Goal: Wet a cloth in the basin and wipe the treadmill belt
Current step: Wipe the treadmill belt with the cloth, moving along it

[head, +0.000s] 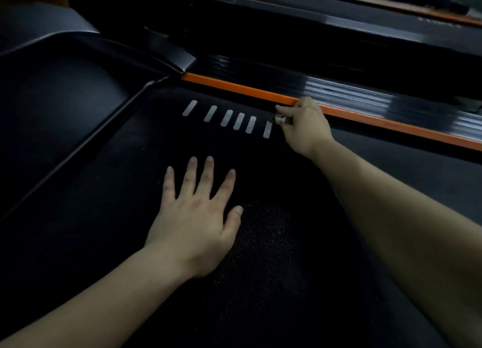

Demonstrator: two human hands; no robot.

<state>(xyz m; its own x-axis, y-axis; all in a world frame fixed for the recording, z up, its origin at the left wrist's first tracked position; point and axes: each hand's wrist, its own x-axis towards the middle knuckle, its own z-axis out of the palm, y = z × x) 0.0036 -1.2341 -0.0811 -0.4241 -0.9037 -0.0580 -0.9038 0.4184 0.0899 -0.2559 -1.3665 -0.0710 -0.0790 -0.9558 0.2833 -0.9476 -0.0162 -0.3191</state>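
Note:
The black textured treadmill belt (146, 191) fills the middle of the head view, with several pale dashes (229, 118) printed across its far part. My left hand (198, 217) lies flat on the belt, fingers spread and straight. My right hand (305, 128) reaches to the belt's far right edge beside the orange strip. Its fingers are curled round a small pale bit of cloth (279, 118), pressing it against the belt next to the last dash. Most of the cloth is hidden inside the hand. No basin is in view.
An orange side rail (365, 116) runs diagonally along the belt's right edge, with a ribbed grey footboard (352, 94) beyond it. The dark motor cover (57, 107) rises at the left. A second treadmill with an orange rail (391, 5) stands at the top.

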